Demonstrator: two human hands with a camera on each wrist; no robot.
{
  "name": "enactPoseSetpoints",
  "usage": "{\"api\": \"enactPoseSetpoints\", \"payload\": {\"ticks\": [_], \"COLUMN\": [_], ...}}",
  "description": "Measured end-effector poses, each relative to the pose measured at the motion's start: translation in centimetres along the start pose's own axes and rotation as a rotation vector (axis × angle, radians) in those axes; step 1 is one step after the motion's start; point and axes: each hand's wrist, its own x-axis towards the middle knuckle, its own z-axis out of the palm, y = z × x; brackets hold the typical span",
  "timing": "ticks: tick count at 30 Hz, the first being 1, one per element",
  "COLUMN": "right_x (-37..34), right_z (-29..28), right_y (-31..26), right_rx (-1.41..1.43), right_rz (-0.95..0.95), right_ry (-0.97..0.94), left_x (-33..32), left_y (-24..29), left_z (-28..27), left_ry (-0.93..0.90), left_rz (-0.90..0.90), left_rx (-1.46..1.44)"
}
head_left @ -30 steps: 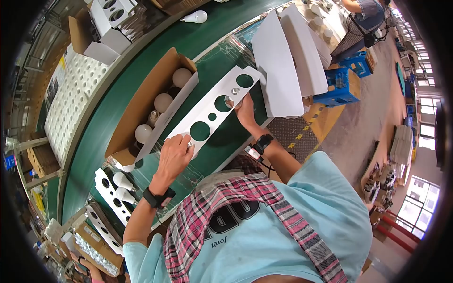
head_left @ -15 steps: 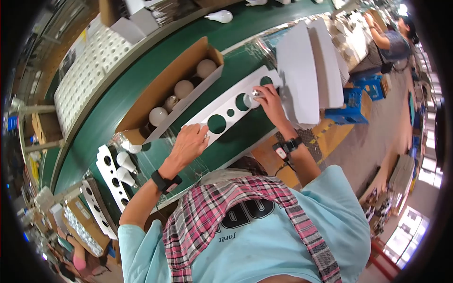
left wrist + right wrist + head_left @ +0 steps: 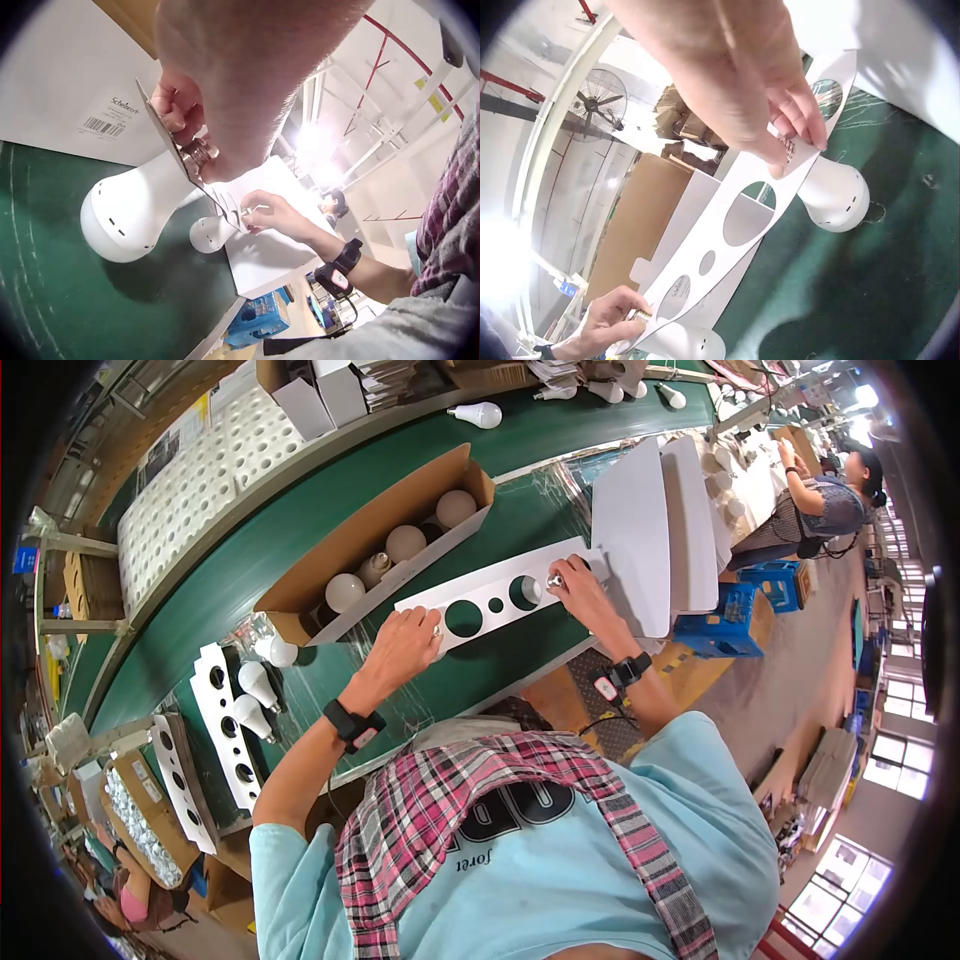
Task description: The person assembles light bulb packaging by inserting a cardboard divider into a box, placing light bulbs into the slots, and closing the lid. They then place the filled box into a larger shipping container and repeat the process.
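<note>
Left hand: the left hand [image 3: 403,638] is closed in a pinch, thumb and fingertips round the screw base of 1 LED bulb [image 3: 135,206].
Right hand: the right hand [image 3: 583,595] pinches the screw base of a 2nd LED bulb [image 3: 836,196].
White cardboard insert: the punched insert [image 3: 482,589] spans from hand to hand, tilted; both screw bases poke through it, with the bulb heads beneath. 2 large holes and 1 small one show between the hands.
Open carton: just beyond the left hand stands a long carton [image 3: 370,530], white outside, brown inside, with 3 round bulb heads and 1 screw base showing.
Carton print: the white side near the left hand bears a word starting "Schein", its ending unclear, above a barcode [image 3: 103,126]; smaller lines are illegible.
Left of left hand: another punched insert [image 3: 216,702], with 2 loose bulbs [image 3: 258,685] beside it.
Right of right hand: white carton flaps [image 3: 630,540], then blue crates [image 3: 722,622].
Shirt print: below both hands, small lettering [image 3: 475,862], apparently "foret", upside down; larger black letters are partly covered by the plaid apron [image 3: 420,790].
</note>
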Motion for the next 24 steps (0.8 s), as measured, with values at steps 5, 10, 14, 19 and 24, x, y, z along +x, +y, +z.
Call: {"api": "enactPoseSetpoints", "payload": {"ticks": [5, 10, 14, 19, 24], "right_x": [0.0, 0.7, 4.5, 11.6, 15.0], "right_z": [0.1, -4.0, -5.6, -1.4, 0.8], "right_y": [1.7, -5.4, -13.1, -15.0, -14.7], "right_rx": [-0.073, 0.072, 0.138, 0.065, -0.015], "right_rz": [-0.079, -0.095, -0.31, -0.526, -0.563], "right_ry": [-0.039, -0.029, 0.106, 0.111, -0.029], "left_x": [0.4, -2.3, -4.7, -5.5, -5.4], "left_y": [-0.5, 1.5, 0.7, -3.3, -7.8], "left_z": [1.1, -6.6, -12.8, -13.2, -9.6], "left_ry": [-0.01, 0.121, 0.214, 0.265, 0.212], "left_rz": [0.023, -0.037, -0.21, -0.277, -0.252], "left_rx": [0.03, 0.017, 0.213, 0.333, 0.31]}}
